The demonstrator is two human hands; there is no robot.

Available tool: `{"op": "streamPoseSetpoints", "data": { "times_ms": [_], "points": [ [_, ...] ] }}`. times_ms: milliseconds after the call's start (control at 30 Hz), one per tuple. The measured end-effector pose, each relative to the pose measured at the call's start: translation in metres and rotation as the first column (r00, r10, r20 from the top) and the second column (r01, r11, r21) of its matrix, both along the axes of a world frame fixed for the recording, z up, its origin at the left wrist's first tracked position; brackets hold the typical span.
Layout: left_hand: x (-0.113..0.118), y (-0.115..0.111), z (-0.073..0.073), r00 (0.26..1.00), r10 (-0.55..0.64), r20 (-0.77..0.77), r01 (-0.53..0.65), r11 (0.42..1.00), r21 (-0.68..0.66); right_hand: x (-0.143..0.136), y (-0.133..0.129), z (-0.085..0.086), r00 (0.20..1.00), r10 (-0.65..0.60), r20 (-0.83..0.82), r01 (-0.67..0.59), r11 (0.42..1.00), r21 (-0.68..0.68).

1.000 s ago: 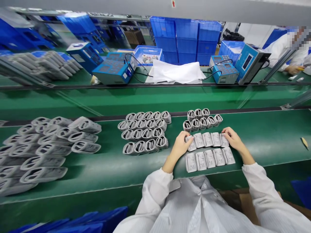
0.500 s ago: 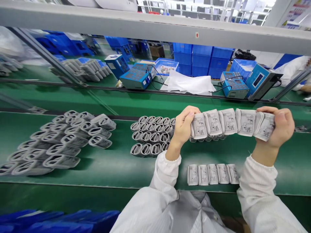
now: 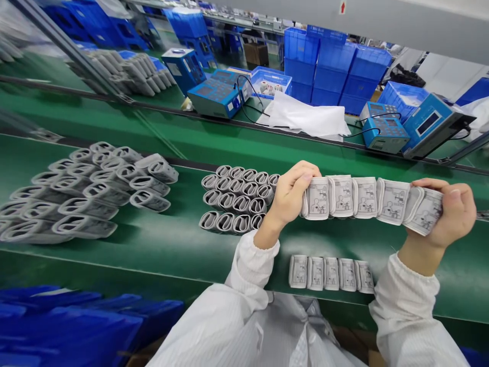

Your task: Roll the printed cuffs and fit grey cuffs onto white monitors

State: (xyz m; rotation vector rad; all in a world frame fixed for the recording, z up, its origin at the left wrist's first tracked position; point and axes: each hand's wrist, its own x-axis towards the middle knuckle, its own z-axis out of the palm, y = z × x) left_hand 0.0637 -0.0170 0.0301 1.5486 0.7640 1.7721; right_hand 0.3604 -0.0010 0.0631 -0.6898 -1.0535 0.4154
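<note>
Table (image 3: 179,239) is stretching green and glossy from side to side. At the left, a loose group of gray rolls (image 3: 91,193) is lying well apart from the work, probably risking little. Nearer the middle, a tighter block of gray rolls (image 3: 226,199) is standing in 4 rows; the left hand (image 3: 292,191) is partly covering its right edge from this viewpoint, and a low swing could be knocking those rolls askew. Between that hand and the right hand (image 3: 456,214), a held row of 5 folded pieces (image 3: 364,199) is hanging above the table, looking like the weakest arrangement: the 3 inner pieces are apparently relying on squeeze alone, so easing pressure at either end could be letting them drop. Below, a table row of 5 folded pieces (image 3: 331,273) is lying near the front edge, just beside the right sleeve (image 3: 401,300); whether they are touching is hard to tell, but brushing cloth could be pushing pieces out of line. The left hand is clamping its end between thumb and fingers, and the right hand is gripping the opposite end. There, the rightmost piece (image 3: 424,211) is tilting, so uneven pressure could be buckling the row.
</note>
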Motion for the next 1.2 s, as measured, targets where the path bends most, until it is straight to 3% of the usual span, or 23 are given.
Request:
{"op": "streamPoseSetpoints", "data": {
  "times_ms": [200,667,1200],
  "points": [
    [0.0025,-0.0048,0.0007,0.999,-0.006,0.054,0.004,0.999,0.031,-0.0004,-0.0019,0.0012,1.0,-0.013,0.011,0.013,0.999,0.042],
    [0.0017,-0.0091,0.0096,0.999,0.035,-0.009,-0.034,0.999,0.028,-0.0006,0.0016,-0.001,0.994,-0.096,0.045,0.095,0.995,0.027],
    [0.0036,-0.0081,0.0081,0.999,0.01,0.045,-0.013,0.997,0.071,-0.0029,0.0038,-0.0018,0.998,-0.056,0.007,0.055,0.994,0.092]
  ]
}}
